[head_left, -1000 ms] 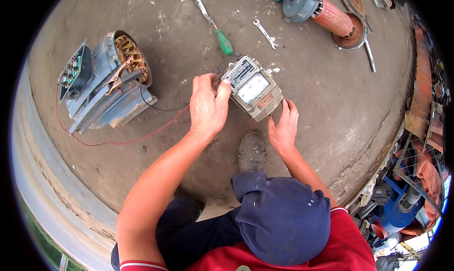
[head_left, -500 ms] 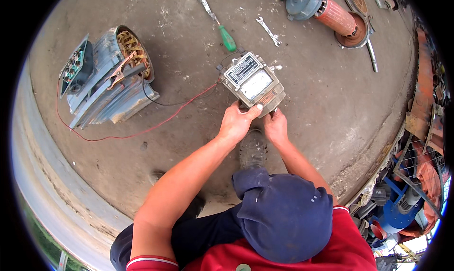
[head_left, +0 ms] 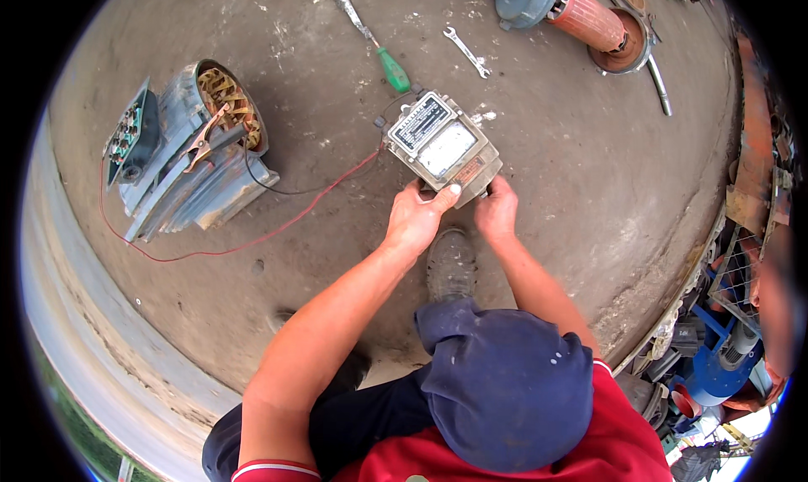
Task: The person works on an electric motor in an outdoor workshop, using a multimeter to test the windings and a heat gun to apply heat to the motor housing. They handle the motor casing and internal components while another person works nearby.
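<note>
A boxy insulation tester [head_left: 448, 148] with a pale dial window and a metal data plate sits tilted in front of me. My left hand [head_left: 416, 219] grips its near edge, the thumb on top and the fingers underneath. My right hand [head_left: 497, 208] is closed at the tester's near right side, around a crank handle mostly hidden by the fingers. A red lead [head_left: 324, 193] runs left from the tester to the open terminal box [head_left: 130, 137] of a grey motor housing [head_left: 181, 145]. A black lead [head_left: 290, 191] leads to a copper-coloured clamp [head_left: 202, 141] on the housing, beside its windings.
Beyond the tester lie a green-handled tool [head_left: 393, 70] and a wrench [head_left: 467, 51]. A red rotor [head_left: 589, 18] with a blue-grey end cover lies at the far right, near a metal bar [head_left: 660, 87]. Scrap and a blue machine [head_left: 714, 371] line the right edge. My shoe [head_left: 451, 263] is below the tester.
My right hand has moved up and slightly right along the tester's side. My left hand keeps its hold. The view has shifted a little.
</note>
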### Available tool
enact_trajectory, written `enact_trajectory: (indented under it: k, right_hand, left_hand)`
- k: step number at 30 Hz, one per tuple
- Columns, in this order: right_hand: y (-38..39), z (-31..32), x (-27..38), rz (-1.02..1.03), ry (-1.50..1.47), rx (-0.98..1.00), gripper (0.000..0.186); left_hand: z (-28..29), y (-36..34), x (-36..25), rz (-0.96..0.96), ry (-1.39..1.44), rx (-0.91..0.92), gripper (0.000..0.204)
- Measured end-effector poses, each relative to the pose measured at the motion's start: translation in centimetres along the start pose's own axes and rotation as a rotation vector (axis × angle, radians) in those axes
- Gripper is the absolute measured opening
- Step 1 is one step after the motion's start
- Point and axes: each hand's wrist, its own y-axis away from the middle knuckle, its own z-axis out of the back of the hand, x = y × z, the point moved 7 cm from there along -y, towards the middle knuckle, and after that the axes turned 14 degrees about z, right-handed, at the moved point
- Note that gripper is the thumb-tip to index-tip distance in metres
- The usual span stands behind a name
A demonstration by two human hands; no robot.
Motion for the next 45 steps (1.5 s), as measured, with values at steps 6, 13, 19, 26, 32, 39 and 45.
enact_trajectory:
  k: [6,13,19,26,32,39,45]
  right_hand:
    - [1.6,4.9,8.0,-0.286,-0.385,0.136,0.024]
    - [-8.4,5.0,12.9,0.160,0.041,0.247,0.082]
    - [-12.0,2.4,13.0,0.081,0.044,0.356,0.060]
    - [-8.4,4.9,6.7,-0.013,-0.249,-0.143,0.022]
    - [-0.7,3.3,6.3,-0.033,-0.102,0.133,0.027]
    - [1.8,1.0,3.5,-0.355,-0.507,0.168,0.039]
    - [1.5,0.8,4.2,-0.273,-0.191,0.121,0.036]
  left_hand:
    - [1.2,-0.4,1.0,-0.028,0.031,-0.017,0.056]
    - [0.9,0.9,-0.5,0.017,-0.068,-0.017,0.053]
    - [0.8,0.4,0.1,0.005,-0.005,-0.004,0.053]
    - [1.0,0.1,0.3,-0.010,0.022,-0.021,0.050]
    - [0.9,0.2,0.3,0.004,0.046,-0.007,0.050]
    - [0.9,0.2,0.4,-0.003,0.050,-0.023,0.051]
    - [1.0,-0.3,0.8,-0.004,0.080,-0.005,0.052]
